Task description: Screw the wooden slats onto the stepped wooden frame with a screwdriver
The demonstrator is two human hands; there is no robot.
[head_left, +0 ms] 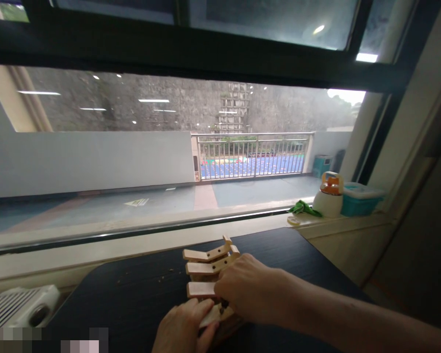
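A pale wooden assembly (pixel 206 267) of several flat slats, fanned out like fingers, lies on a dark table (pixel 139 294) near its front edge. My left hand (pixel 183 326) rests at the assembly's near end, fingers curled onto the lowest slat. My right hand (pixel 248 291) reaches in from the right and covers the assembly's right side, fingers closed over it. A small dark part (pixel 224 305) shows under the right fingers; I cannot make out what it is. The assembly's base is hidden by both hands.
A window sill runs behind the table. On its right end stand a white and orange bottle (pixel 330 195), a teal box (pixel 360 198), a green cloth (pixel 304 208) and a tape roll (pixel 294 220). A white radiator (pixel 18 306) sits at lower left.
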